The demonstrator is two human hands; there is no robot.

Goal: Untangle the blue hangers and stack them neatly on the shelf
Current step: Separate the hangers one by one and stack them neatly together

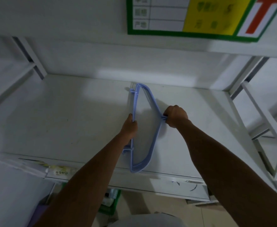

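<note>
Shelf: a wide white shelf (69, 120) in a dim room, with a pale patch of light near the back.
Posts: a white metal post (31, 58) stands at the back left, and white bars (257, 115) cross on the right.
Sign: a sign (200, 17) with a green edge, a yellow part and a red arrow hangs up high on the right.
Under the shelf: a green crate (109, 208) sits low down, just left of the middle.
Hangers: the blue hangers (135, 102) lie in one stack in the middle of the shelf, running from back to front. The near end reaches the front edge. They sit between the two hands.
Left hand: the left hand (130, 126) grips the straight bar on the stack's left side, with its fingers curled round it.
Right hand: the right hand (176, 116) is closed in a fist round the hook part on the stack's right side.
Arms: both bare arms reach forward and are nearly straight.
</note>
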